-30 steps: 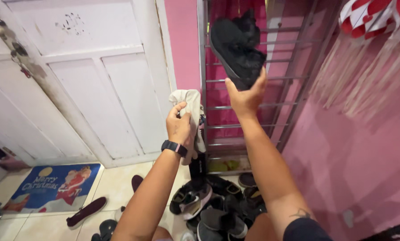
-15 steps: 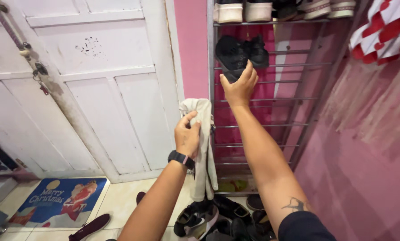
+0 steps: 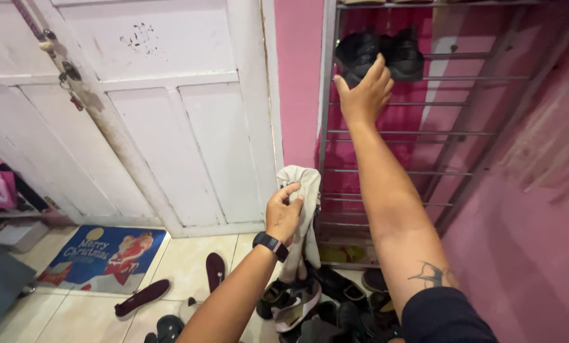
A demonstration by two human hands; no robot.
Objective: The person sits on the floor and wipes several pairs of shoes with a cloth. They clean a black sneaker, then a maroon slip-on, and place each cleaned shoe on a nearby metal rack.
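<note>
Right hand (image 3: 362, 95) rests open-fingered against a black shoe (image 3: 358, 56) on the upper rail of the metal shoe rack (image 3: 325, 127). Left hand (image 3: 284, 213) is clamped on a limp beige cloth (image 3: 304, 209). Shoe judged light, soft-bodied; best gripped at sole or heel.

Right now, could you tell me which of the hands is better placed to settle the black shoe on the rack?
Probably the right hand: it already touches the black shoe, while the left hand holds a beige cloth.

Right hand (image 3: 362, 96) on black shoe (image 3: 358, 53), left hand (image 3: 284, 215) gripping beige cloth (image 3: 303, 190)
</note>
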